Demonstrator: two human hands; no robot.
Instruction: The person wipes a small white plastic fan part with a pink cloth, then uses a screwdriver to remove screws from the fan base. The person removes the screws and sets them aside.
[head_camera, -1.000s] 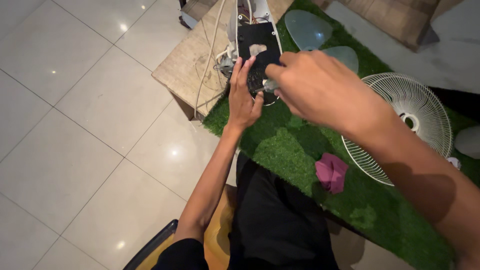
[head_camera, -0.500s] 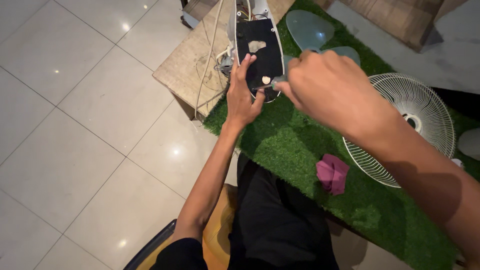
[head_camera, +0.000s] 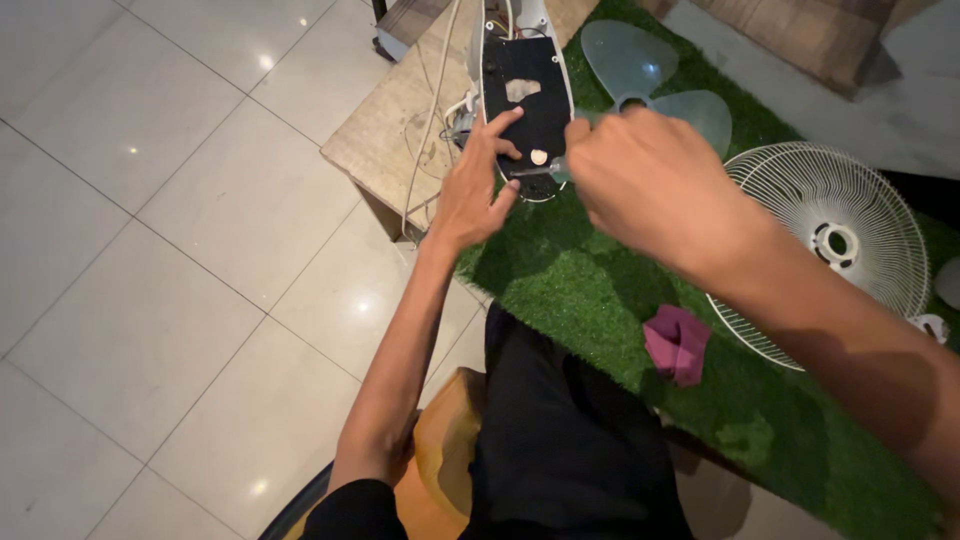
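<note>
One black, white-rimmed fan base plate (head_camera: 527, 100) lay on the wooden bench (head_camera: 400, 130). The left hand (head_camera: 478, 190) pressed spread fingers against it; the right hand (head_camera: 650, 180) was closed around a slim metal tool (head_camera: 535, 171) touching it. Right of the plate lay one translucent fan blade (head_camera: 640, 80), one white wire grille (head_camera: 835, 240) and one magenta cloth (head_camera: 677, 343).

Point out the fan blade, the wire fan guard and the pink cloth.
fan blade (head_camera: 628, 58): head view, on the upper translucent lobe.
fan guard (head_camera: 880, 215): head view, on the white wire ribs right of the hub.
pink cloth (head_camera: 677, 343): head view, middle of the crumpled cloth on the green turf.
</note>
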